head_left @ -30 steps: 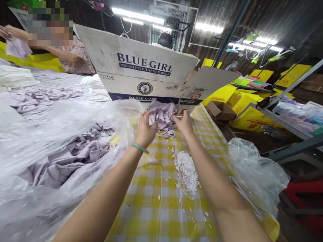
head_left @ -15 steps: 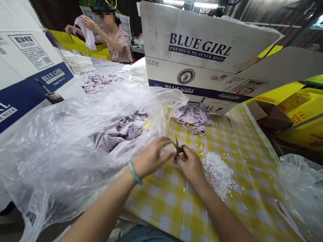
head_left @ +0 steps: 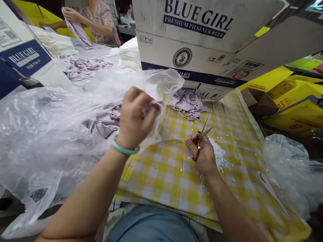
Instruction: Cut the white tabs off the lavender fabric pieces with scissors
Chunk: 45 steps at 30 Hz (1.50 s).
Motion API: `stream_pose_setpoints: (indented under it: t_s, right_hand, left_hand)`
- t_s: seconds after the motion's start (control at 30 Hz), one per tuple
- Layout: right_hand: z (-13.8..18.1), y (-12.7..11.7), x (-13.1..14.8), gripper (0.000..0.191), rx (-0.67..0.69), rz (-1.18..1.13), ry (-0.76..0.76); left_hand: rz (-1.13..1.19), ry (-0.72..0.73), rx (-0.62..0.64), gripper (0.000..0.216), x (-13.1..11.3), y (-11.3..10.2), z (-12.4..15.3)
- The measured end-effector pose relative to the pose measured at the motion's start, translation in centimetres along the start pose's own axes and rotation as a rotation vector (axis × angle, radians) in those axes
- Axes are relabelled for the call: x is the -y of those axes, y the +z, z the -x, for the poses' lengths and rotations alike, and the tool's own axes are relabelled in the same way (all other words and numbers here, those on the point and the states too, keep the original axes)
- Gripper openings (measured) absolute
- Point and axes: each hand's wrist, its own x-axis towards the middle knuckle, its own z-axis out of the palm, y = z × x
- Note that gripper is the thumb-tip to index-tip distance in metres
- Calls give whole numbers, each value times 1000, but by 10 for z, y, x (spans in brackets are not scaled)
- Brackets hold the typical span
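Observation:
My left hand (head_left: 137,116), with a green bangle at its wrist, is raised over the clear plastic bag (head_left: 63,111). Its fingers are pinched on a bit of lilac fabric (head_left: 151,107), partly hidden and blurred. Lilac cloth (head_left: 102,123) lies inside the open bag, behind that hand. Lower on the right, my right hand (head_left: 203,151) grips small scissors (head_left: 199,146), their blades spread and pointing away from me. Just beyond the scissors is a heap of small white snippets (head_left: 219,155). A pile of lilac fabric pieces (head_left: 189,102) rests at the foot of the carton.
A large white beer carton (head_left: 161,50) stands at the back, another carton (head_left: 32,64) at left. Across the table a person (head_left: 102,23) holds lilac cloth near white stacks (head_left: 128,55). A plastic bag (head_left: 285,168) and a strip (head_left: 272,191) lie right on the checked tablecloth (head_left: 166,181).
My left hand has moved up and away from the scissors, now with fabric in its fingers. My right hand has drawn right with the scissors, whose blades now stand wider. The view has tilted down.

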Motion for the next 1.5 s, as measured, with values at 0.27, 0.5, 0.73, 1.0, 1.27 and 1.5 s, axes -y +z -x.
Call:
stream_pose_setpoints:
  t_s: [0.27, 0.5, 0.73, 1.0, 1.27, 1.5]
  right_hand:
    - [64, -15, -28, 42, 95, -292, 420]
    - [74, -36, -48, 41, -215, -33, 251]
    - [47, -13, -44, 34, -66, 77, 140]
    - [6, 32, -31, 19, 70, -12, 62]
    - [-19, -6, 13, 27, 277, -528, 45]
    - [-22, -7, 16, 23, 349, -620, 45]
  left_hand:
    - [43, 171, 873, 9, -10, 37, 110]
    - [135, 117, 973, 17, 19, 2, 106]
    - [-248, 251, 528, 19, 29, 44, 72]
    - [252, 68, 640, 15, -1, 14, 51]
    - [1234, -795, 1053, 27, -20, 2, 80]
    - [1400, -971, 988, 23, -33, 6, 87]
